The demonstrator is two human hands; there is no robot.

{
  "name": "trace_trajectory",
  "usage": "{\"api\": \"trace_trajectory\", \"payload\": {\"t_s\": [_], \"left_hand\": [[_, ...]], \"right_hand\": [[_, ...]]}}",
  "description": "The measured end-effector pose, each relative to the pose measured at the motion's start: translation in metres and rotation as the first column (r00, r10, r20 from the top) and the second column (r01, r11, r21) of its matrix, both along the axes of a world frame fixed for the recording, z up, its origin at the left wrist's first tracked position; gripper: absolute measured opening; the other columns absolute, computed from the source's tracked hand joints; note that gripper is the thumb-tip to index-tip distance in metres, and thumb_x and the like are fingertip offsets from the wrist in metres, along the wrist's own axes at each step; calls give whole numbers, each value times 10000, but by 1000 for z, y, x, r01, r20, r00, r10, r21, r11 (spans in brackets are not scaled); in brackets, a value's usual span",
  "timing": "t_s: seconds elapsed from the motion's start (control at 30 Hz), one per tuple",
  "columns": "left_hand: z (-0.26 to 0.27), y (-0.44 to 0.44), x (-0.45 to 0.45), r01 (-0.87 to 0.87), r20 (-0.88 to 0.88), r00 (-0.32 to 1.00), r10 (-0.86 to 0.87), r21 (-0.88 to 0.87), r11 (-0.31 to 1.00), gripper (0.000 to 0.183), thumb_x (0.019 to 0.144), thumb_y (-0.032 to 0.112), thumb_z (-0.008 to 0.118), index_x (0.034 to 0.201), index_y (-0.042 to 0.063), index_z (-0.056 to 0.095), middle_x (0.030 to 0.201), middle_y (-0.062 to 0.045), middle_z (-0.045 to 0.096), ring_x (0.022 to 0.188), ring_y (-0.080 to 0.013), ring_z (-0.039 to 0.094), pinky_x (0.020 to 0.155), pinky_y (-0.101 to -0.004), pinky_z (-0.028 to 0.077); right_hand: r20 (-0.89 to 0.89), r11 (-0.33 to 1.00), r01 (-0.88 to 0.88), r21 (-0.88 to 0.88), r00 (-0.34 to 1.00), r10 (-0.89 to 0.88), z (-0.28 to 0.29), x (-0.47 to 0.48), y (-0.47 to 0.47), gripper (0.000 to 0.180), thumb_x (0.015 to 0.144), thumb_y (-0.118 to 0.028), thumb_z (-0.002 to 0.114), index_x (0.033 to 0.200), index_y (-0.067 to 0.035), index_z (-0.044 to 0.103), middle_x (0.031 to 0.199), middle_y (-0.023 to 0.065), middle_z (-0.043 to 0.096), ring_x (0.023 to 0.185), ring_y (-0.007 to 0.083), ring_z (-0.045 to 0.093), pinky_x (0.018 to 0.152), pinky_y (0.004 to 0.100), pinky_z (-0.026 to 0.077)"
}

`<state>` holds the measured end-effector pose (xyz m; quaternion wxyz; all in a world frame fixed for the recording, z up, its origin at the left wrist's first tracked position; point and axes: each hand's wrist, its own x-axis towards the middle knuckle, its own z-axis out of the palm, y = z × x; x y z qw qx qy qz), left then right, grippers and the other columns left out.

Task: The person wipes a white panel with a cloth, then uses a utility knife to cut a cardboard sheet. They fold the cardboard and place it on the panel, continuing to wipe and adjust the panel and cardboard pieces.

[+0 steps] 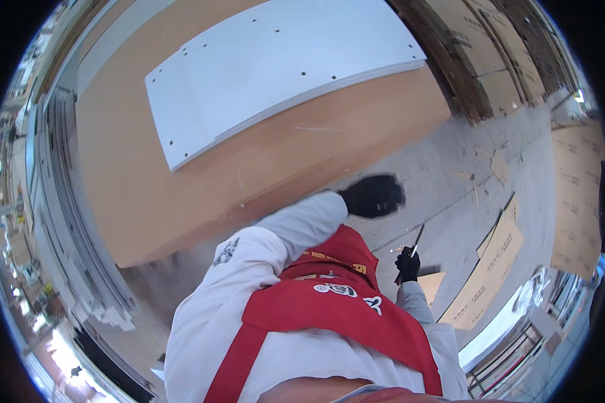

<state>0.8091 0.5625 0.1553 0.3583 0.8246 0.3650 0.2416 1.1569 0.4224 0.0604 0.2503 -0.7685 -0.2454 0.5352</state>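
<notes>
My left hand (375, 196), in a black glove, reaches across in front of my red apron (333, 297), over the concrete floor and just off the near edge of the brown board stack (302, 156). It is blurred, and its fingers cannot be made out. Low at my right side, my right hand (407, 264), also gloved in black, grips a slim dark stick-like tool (420, 233) with a pale section; its exact kind is unclear. On the brown top lies a short stack of white panels (282, 65) with small drilled holes.
Flattened cardboard (489, 282) and scraps (499, 166) lie on the concrete floor (433, 176) to the right. A large cardboard sheet (577, 196) stands farther right. Long grey panels (60, 191) are stacked at the left. Cardboard packs (484, 55) occupy the upper right.
</notes>
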Motion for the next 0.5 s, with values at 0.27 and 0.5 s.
{"api": "trace_trajectory", "payload": {"t_s": [0.27,0.5], "left_hand": [[-37,-50,-90,-715,-190,574,796,356,601,551,813,312,610,1293,79,472,1380,-147,407,1298,-311,349,1086,-458,255],[-37,-216,-174,-771,-358,332,873,429,470,621,753,366,662,1299,141,473,1399,-110,393,1303,-274,354,1090,-438,262]], "right_hand": [[66,951,-298,-83,951,304,8,-41,63,195,871,-271,614,836,-107,513,519,-24,416,393,82,389,347,250,300],[8,840,-540,-45,841,541,31,-118,62,212,870,-269,614,801,-118,484,524,-27,426,394,82,388,349,244,297]]}}
